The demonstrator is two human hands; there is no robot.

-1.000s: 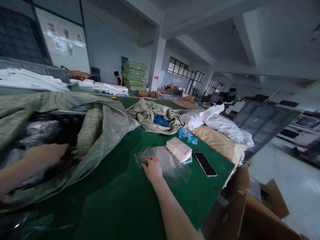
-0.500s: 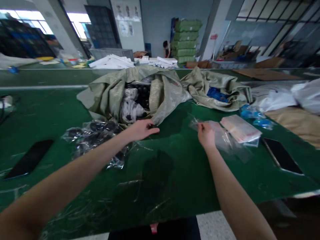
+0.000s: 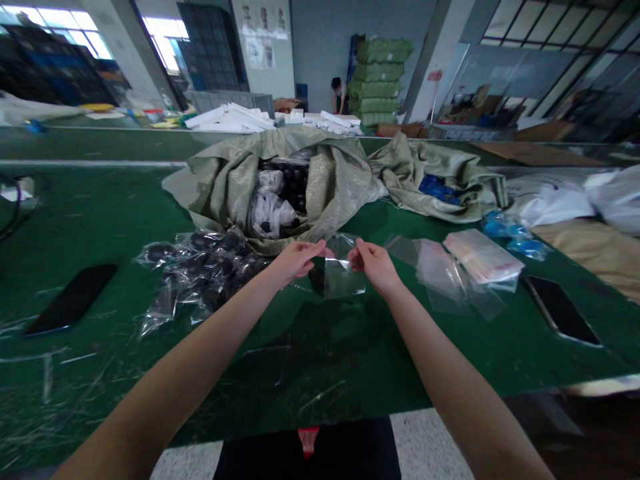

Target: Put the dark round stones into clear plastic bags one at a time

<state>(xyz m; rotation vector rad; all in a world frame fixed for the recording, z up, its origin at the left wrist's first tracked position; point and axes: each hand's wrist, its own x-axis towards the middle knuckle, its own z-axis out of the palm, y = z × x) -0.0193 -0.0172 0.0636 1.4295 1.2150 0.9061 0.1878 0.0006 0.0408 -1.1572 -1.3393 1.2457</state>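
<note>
A small clear plastic bag is stretched between my two hands above the table. My left hand is closed at the bag's left edge, thumb and fingertips together. Just below its fingers is something dark and round; I cannot tell whether the hand holds it too. My right hand pinches the bag's right side. Left of my left hand lies a heap of black round pieces in clear bags. Behind my hands, an open woven sack holds more black round pieces and whitish plastic.
Loose clear bags and a stack of bags lie to the right, beside a phone. Another phone lies at left. A second sack contains blue pieces; bagged blue pieces lie near it. One person is far back.
My right hand has moved left from the loose bags with one clear bag in its fingers. My left hand has met it at the bag's left edge.
</note>
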